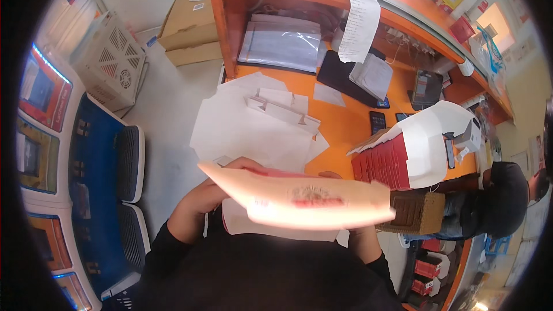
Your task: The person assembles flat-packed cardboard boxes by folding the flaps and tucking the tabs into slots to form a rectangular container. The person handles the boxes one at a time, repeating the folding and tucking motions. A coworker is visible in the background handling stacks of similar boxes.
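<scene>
A pale cardboard box blank (311,210) with a dark and red printed emblem is held up in front of my body, somewhat smeared by motion. My left hand (233,174) grips it at its left part, with the fingers behind it. Most of my right hand (360,239) is hidden by the blank; a fingertip shows over the upper edge, and the hand seems to hold its right part. Below it, another pale sheet lies against my lap. Beyond my hands, flat white box blanks (222,121) lie on the orange table, with a white folded card piece (282,109) on top.
Nested red and white cartons (383,161) stand at the right of the table. A phone (378,121) and a hanging paper slip (358,29) are farther back. A person in dark clothes (504,201) is at the right beside a brown woven basket (417,212). Blue-backed seats (129,164) stand left.
</scene>
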Motion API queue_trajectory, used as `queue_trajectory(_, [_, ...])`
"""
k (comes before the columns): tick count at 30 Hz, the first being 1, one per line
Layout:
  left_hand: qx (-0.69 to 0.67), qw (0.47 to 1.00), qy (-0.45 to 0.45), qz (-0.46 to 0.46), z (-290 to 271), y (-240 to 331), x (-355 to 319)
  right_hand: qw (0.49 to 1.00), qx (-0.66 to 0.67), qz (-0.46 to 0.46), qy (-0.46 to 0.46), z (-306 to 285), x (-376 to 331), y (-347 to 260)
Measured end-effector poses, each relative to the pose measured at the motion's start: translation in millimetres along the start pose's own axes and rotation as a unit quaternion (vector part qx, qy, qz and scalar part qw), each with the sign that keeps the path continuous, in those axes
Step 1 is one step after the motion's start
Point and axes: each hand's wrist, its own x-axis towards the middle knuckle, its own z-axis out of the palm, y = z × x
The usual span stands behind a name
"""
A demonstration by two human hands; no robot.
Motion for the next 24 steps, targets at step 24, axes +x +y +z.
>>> queue_trajectory(24, [-0.076, 0.985, 0.127, 0.085, 79.7, -49.6, 23.4, 0.944, -0.136, -0.270, 0.130, -2.3, -38.2, 21.4])
